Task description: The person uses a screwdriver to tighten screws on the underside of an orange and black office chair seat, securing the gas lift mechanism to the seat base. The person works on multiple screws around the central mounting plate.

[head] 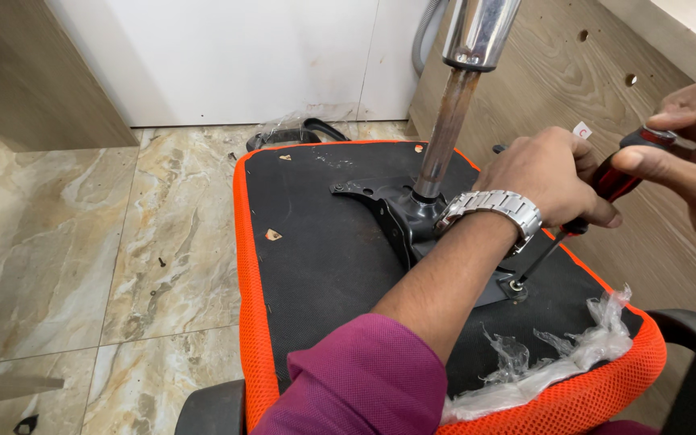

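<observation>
Upturned chair seat (324, 258) lies on the tile floor (82, 242), black underside up, orange mesh rim. Screwdriver (598, 189) is angled down, tip on a screw (516, 285) at the black mechanism plate (396, 209). Left hand (549, 177) is wrapped around the lower handle; right hand (686, 137) pinches the red-black handle top with closed fingers. Handle is rigid and looks grippy; best held at the fat grip. Shaft is thin and likely to slip off the screw head. Seat is bulky and stable. Chrome gas cylinder (461, 97) stands upright from the plate.
</observation>
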